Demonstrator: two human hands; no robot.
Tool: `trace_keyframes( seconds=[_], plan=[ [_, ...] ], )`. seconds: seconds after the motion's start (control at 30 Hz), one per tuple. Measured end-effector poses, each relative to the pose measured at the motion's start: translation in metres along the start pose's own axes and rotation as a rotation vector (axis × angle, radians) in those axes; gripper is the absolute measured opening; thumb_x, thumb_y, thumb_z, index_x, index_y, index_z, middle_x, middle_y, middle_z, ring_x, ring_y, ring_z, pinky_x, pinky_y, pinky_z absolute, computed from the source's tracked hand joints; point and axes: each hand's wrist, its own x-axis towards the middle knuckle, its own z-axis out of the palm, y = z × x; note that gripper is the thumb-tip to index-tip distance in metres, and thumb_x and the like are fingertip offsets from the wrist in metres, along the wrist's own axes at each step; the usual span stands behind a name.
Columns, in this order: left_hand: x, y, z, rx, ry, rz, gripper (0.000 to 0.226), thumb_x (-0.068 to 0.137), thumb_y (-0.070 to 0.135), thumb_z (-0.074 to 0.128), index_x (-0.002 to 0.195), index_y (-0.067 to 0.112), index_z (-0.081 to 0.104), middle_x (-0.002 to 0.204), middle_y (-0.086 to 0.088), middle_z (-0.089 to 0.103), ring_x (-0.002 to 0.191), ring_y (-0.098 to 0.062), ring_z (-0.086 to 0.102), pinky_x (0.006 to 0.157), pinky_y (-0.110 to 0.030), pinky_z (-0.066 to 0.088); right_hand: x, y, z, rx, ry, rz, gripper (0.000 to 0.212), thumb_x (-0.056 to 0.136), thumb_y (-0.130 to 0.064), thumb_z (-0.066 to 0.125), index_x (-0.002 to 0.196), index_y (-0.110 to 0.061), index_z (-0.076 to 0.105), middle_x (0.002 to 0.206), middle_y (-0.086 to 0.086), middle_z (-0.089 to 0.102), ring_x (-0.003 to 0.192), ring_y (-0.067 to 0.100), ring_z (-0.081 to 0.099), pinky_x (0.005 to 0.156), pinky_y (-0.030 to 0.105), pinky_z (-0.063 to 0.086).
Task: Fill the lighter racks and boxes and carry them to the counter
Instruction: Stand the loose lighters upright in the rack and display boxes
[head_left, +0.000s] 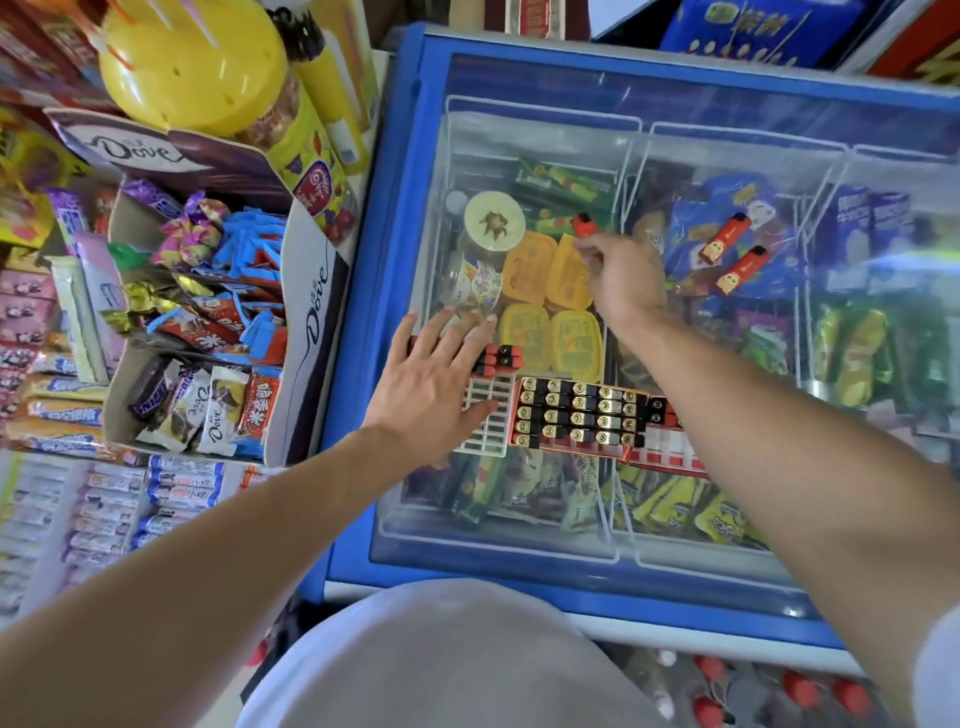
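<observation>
Dove chocolate display box (306, 312) at left, left hand (431, 379) spread flat on white lighter rack (485, 415) atop freezer lid (727, 104), filled lighter box (576, 415) just beside, right hand (623, 280) pinching red lighter (583, 224), two loose red lighters (732, 254) further right on the glass.

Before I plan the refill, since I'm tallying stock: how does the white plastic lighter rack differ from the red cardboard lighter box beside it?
The white plastic lighter rack shows mostly empty slots, with a few red lighters at its far end; the red cardboard lighter box looks nearly full of black, gold-topped lighters. The left hand rests open on the rack; no hand touches the box. Both sit side by side on the freezer's glass lid.
</observation>
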Motion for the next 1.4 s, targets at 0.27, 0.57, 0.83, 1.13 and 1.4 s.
trace_keyframes(
  seconds=[0.27,0.57,0.83,1.13,1.4],
  plan=[
    [0.003,-0.001,-0.002,-0.09,0.078,-0.016,0.05,0.104,0.052,0.043,0.145,0.022,0.044,0.145,0.003,0.051,0.14,-0.024,0.04,0.123,-0.051,0.017,-0.013,-0.026,-0.03,-0.061,-0.289,0.149,0.044,0.089,0.009,0.058,0.128,-0.012,0.062,0.122,0.011,0.063,0.106,0.031,0.064,0.084,0.04,0.057],
    [0.014,-0.013,-0.008,-0.115,0.067,-0.082,0.05,0.102,0.055,0.037,0.137,0.021,0.049,0.132,0.001,0.058,0.134,-0.024,0.042,0.121,-0.046,0.018,-0.06,-0.069,-0.063,0.174,-0.17,0.006,0.034,0.092,-0.04,0.067,0.121,-0.022,0.067,0.111,-0.009,0.067,0.076,-0.004,0.061,0.057,0.013,0.048],
    [0.004,-0.016,-0.015,-0.215,0.1,-0.021,0.078,0.099,0.053,0.054,0.16,0.014,0.025,0.166,-0.005,0.025,0.155,-0.026,0.011,0.127,-0.046,0.004,-0.099,-0.097,-0.078,0.189,-0.13,-0.072,0.006,0.097,-0.028,0.063,0.101,-0.028,0.059,0.088,-0.018,0.064,0.059,0.007,0.059,0.053,0.026,0.046],
    [-0.031,-0.008,0.001,-0.028,0.05,0.026,0.092,0.1,0.048,0.051,0.16,0.023,-0.014,0.17,-0.003,-0.013,0.154,-0.026,-0.023,0.124,-0.049,-0.015,-0.118,-0.106,-0.077,0.117,-0.362,-0.017,0.021,0.089,-0.052,0.068,0.102,-0.037,0.062,0.117,-0.016,0.068,0.114,0.007,0.063,0.094,0.029,0.042],
    [-0.032,-0.015,0.0,0.014,-0.057,0.05,0.102,0.096,0.044,0.053,0.157,0.021,-0.026,0.166,-0.002,-0.026,0.15,-0.025,-0.032,0.123,-0.051,-0.017,-0.116,-0.116,-0.058,-0.147,-0.3,-0.18,0.046,0.088,-0.061,0.06,0.122,-0.031,0.07,0.11,-0.012,0.065,0.104,0.015,0.064,0.082,0.033,0.05]
  ],
)
